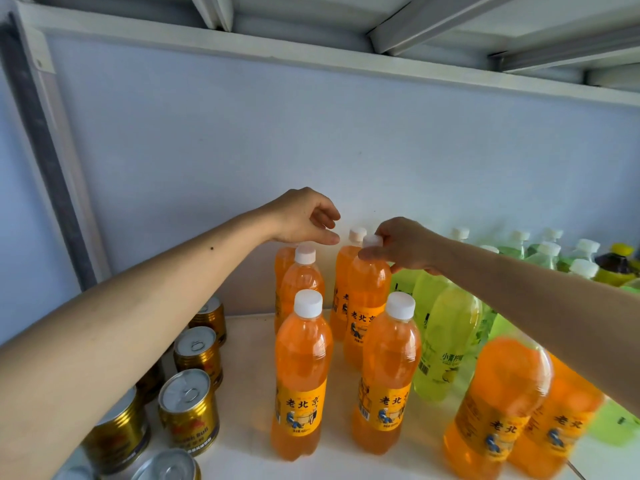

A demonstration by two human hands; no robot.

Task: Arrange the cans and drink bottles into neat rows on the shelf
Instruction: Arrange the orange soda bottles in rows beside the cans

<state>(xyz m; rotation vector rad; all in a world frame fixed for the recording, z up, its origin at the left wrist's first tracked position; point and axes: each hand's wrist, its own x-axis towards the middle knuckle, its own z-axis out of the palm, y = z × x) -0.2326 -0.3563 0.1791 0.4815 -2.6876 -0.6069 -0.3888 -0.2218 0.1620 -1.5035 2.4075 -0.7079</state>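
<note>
Orange soda bottles with white caps stand in two columns on the white shelf (242, 344). My right hand (405, 245) pinches the neck, just under the cap, of the middle orange bottle (367, 299) in the right column. My left hand (303, 218) hovers over the back-left orange bottle (283, 263) and hides its cap; its fingers are loosely curled with nothing between them. Two front orange bottles (301, 372) (388, 379) stand upright side by side. Gold cans (189, 410) sit in a line at the left, partly under my left forearm.
Pale green bottles (446, 337) crowd the right side back to the wall. Two more orange bottles (498, 410), blurred, stand at the front right. A dark bottle with a yellow cap (616, 263) is at the far right. A shelf post (52, 174) rises at the left.
</note>
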